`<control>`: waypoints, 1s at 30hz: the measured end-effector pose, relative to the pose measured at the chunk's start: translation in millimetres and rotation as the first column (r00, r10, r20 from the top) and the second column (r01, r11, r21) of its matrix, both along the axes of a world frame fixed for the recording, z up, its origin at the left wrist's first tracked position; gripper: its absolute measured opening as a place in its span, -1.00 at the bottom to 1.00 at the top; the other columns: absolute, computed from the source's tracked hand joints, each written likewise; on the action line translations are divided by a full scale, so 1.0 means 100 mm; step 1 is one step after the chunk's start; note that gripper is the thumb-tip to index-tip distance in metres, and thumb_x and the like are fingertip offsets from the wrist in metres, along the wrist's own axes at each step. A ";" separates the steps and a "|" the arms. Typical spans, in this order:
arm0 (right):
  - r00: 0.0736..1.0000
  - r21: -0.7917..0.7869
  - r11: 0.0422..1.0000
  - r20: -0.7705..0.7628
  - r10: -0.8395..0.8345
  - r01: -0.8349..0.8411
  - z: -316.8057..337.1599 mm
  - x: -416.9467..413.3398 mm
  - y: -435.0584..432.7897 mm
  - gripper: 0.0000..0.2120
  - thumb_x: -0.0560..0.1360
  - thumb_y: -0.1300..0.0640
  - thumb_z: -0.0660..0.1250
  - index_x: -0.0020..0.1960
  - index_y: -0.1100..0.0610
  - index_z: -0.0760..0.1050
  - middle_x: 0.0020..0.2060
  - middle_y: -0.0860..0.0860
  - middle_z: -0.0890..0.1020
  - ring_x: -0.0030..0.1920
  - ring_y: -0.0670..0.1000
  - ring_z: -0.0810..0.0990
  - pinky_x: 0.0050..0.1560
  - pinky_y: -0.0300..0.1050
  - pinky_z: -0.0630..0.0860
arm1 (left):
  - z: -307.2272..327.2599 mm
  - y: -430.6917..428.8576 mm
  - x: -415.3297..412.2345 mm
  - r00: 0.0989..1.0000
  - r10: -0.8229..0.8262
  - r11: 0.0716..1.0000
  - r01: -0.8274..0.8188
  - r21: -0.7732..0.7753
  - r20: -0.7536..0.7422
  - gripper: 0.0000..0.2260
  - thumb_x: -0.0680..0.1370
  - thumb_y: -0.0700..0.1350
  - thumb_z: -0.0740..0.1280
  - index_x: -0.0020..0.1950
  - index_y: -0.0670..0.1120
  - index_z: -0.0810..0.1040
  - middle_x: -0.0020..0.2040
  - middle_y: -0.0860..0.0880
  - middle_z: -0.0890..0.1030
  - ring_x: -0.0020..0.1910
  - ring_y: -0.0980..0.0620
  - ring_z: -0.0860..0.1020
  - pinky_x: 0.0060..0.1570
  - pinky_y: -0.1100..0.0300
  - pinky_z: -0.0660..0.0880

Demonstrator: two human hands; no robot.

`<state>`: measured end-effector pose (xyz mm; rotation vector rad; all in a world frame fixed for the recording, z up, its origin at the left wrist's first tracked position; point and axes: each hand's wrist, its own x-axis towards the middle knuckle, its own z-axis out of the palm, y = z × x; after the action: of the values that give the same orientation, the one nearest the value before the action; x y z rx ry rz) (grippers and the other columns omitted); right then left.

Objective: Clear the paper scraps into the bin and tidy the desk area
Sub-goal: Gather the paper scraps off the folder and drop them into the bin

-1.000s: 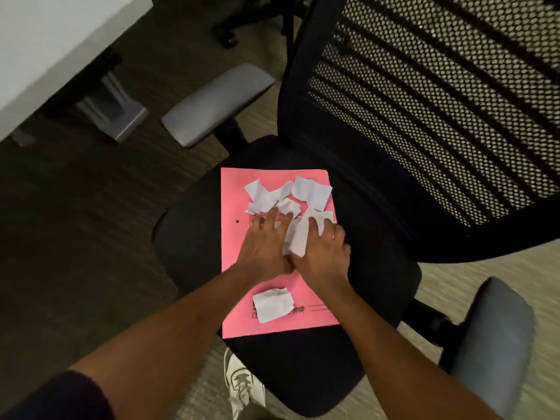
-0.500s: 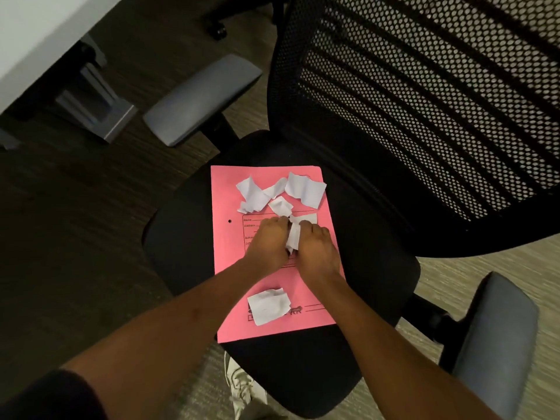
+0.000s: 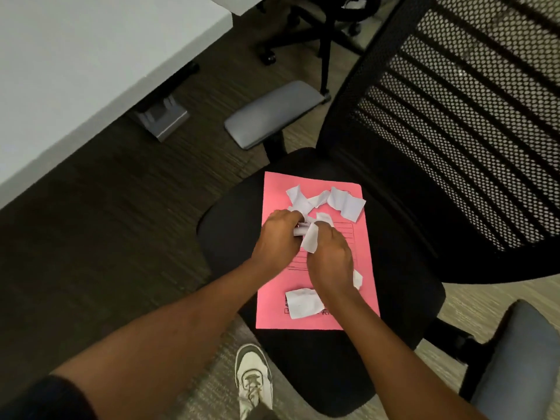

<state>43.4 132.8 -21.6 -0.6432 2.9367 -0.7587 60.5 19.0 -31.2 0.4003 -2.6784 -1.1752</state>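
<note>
A pink folder [image 3: 368, 295] lies flat on the black seat of an office chair [image 3: 230, 225]. Several white paper scraps rest on it: a loose cluster [image 3: 342, 201] at its far end and one crumpled piece [image 3: 301, 303] near its front edge. My left hand [image 3: 277, 239] and my right hand [image 3: 331, 262] meet over the folder's middle, both closed around bunched white scraps [image 3: 309, 241] that stick out between them. A small scrap [image 3: 358, 279] peeks out from under my right hand.
The chair's mesh backrest [image 3: 460, 116] rises at the right, with grey armrests at the far side [image 3: 272, 113] and near right [image 3: 521, 365]. A white desk [image 3: 75, 62] fills the upper left. Another chair's base [image 3: 321, 34] stands behind. My white shoe [image 3: 253, 380] is by the seat's front.
My flat, spread hands have curled shut and gathered the middle scraps into a bunch between them. The view has shifted, showing more of the desk.
</note>
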 end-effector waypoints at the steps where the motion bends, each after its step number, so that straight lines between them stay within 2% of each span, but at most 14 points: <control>1: 1.000 -0.010 1.000 -0.010 0.006 -0.006 0.07 0.08 -0.09 -0.67 0.40 0.29 0.45 0.14 0.27 0.50 -0.04 0.21 0.65 -0.06 0.18 0.62 -0.07 0.00 0.56 | 0.06 -0.09 0.09 1.000 0.019 1.000 -0.019 -0.022 -0.021 -0.94 0.40 -0.35 0.42 -0.15 -0.26 0.60 -0.23 -0.20 0.62 -0.23 -0.11 0.52 -0.29 0.11 0.46; 4: 0.996 -0.071 0.995 -0.058 0.070 -0.074 0.24 0.40 -0.39 -0.69 0.42 0.29 0.42 0.14 0.24 0.51 -0.03 0.18 0.65 -0.05 0.16 0.62 -0.05 -0.05 0.53 | 0.24 -0.41 0.46 0.992 0.089 0.993 -0.095 -0.067 -0.093 -0.93 0.37 -0.35 0.44 -0.19 -0.24 0.60 -0.29 -0.19 0.60 -0.26 -0.12 0.50 -0.33 0.20 0.30; 7: 0.981 -0.125 0.975 -0.088 0.174 -0.184 0.36 0.80 -0.75 -0.72 0.40 0.37 0.40 0.10 0.28 0.51 -0.07 0.21 0.64 -0.07 0.20 0.61 -0.07 0.00 0.53 | 0.38 -0.78 0.96 0.975 0.162 0.982 -0.174 -0.068 -0.148 -0.92 0.36 -0.34 0.43 -0.16 -0.25 0.61 -0.28 -0.19 0.61 -0.26 -0.14 0.51 -0.27 0.24 0.29; 10: 0.955 -0.167 0.941 -0.085 0.284 -0.294 0.42 1.34 -1.20 -0.73 0.38 0.42 0.36 0.07 0.30 0.53 -0.10 0.21 0.63 -0.09 0.22 0.59 -0.09 0.05 0.52 | 0.46 -1.18 1.63 0.942 0.280 0.955 -0.292 -0.041 -0.184 -0.91 0.33 -0.37 0.45 -0.22 -0.26 0.59 -0.33 -0.19 0.59 -0.30 -0.14 0.50 -0.27 0.32 0.22; 14: 0.885 -0.193 0.864 -0.080 0.458 -0.465 0.40 2.27 -1.85 -0.76 0.45 0.40 0.29 0.09 0.24 0.53 -0.10 0.12 0.63 -0.08 0.15 0.59 -0.05 -0.02 0.50 | 0.47 -1.71 2.76 0.882 0.438 0.892 -0.450 -0.034 -0.177 -0.90 0.33 -0.36 0.46 -0.27 -0.26 0.56 -0.36 -0.18 0.57 -0.35 -0.14 0.47 -0.29 0.28 0.21; 17: 0.811 -0.223 0.780 -0.178 0.557 -0.585 0.38 2.99 -2.27 -0.85 0.41 0.40 0.29 -0.04 0.30 0.53 -0.21 0.18 0.62 -0.21 0.21 0.60 -0.17 0.05 0.56 | 0.49 -2.03 3.60 0.839 0.516 0.847 -0.530 -0.046 -0.172 -0.89 0.29 -0.39 0.46 -0.26 -0.26 0.58 -0.36 -0.19 0.60 -0.37 -0.16 0.51 -0.27 0.22 0.25; 19: 0.752 -0.186 0.729 -0.215 0.624 -0.658 0.36 3.58 -2.56 -0.84 0.36 0.45 0.36 -0.07 0.33 0.54 -0.26 0.21 0.61 -0.26 0.24 0.61 -0.24 0.08 0.58 | 0.47 -2.25 4.28 0.770 0.616 0.778 -0.628 -0.030 -0.165 -0.87 0.28 -0.39 0.47 -0.25 -0.26 0.59 -0.35 -0.22 0.60 -0.37 -0.16 0.53 -0.31 0.25 0.27; 20: 0.720 -0.170 0.700 -0.213 0.661 -0.694 0.33 3.88 -2.69 -0.80 0.34 0.46 0.42 -0.05 0.34 0.55 -0.26 0.22 0.62 -0.26 0.23 0.62 -0.25 0.08 0.60 | 0.45 -2.33 4.62 0.725 0.672 0.732 -0.681 -0.013 -0.151 -0.87 0.28 -0.37 0.48 -0.23 -0.26 0.60 -0.33 -0.22 0.60 -0.36 -0.16 0.53 -0.34 0.33 0.26; 22: 0.657 -0.156 0.639 -0.188 0.730 -0.754 0.29 4.45 -2.91 -0.73 0.32 0.42 0.48 0.00 0.33 0.56 -0.22 0.23 0.64 -0.22 0.23 0.63 -0.23 0.10 0.61 | 0.40 -2.43 5.26 0.627 0.770 0.634 -0.773 0.021 -0.118 -0.88 0.32 -0.33 0.48 -0.18 -0.23 0.61 -0.27 -0.20 0.63 -0.31 -0.05 0.50 -0.33 0.53 0.24; 24: 0.603 -0.157 0.584 -0.155 0.782 -0.797 0.23 5.00 -3.05 -0.69 0.31 0.40 0.50 0.03 0.33 0.56 -0.18 0.23 0.65 -0.17 0.23 0.64 -0.20 0.12 0.62 | 0.33 -2.48 5.86 0.537 0.837 0.544 -0.837 0.053 -0.105 -0.89 0.35 -0.30 0.47 -0.15 -0.21 0.62 -0.24 -0.17 0.65 -0.29 0.06 0.47 -0.29 0.58 0.29; 28: 0.477 -0.177 0.458 -0.078 0.876 -0.871 0.07 6.08 -3.20 -0.67 0.29 0.45 0.48 0.03 0.34 0.55 -0.17 0.25 0.65 -0.18 0.27 0.63 -0.22 0.17 0.61 | 0.14 -2.43 7.02 0.377 0.923 0.382 -0.922 0.058 -0.082 -0.88 0.34 -0.28 0.48 -0.15 -0.18 0.63 -0.24 -0.16 0.66 -0.29 0.01 0.54 -0.31 0.52 0.28; 30: 0.411 -0.203 0.390 -0.076 0.908 -0.898 -0.03 6.60 -3.21 -0.79 0.36 0.39 0.37 0.00 0.34 0.56 -0.22 0.24 0.64 -0.22 0.27 0.62 -0.24 0.14 0.60 | 0.01 -2.33 7.56 0.298 0.951 0.301 -0.953 0.031 -0.076 -0.86 0.31 -0.28 0.49 -0.18 -0.17 0.61 -0.28 -0.16 0.63 -0.31 0.04 0.50 -0.33 0.37 0.33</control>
<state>703.7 -188.6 -24.7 -1.9612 1.8680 -0.8574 816.8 -214.1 -30.0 1.6222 -1.6803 -0.6737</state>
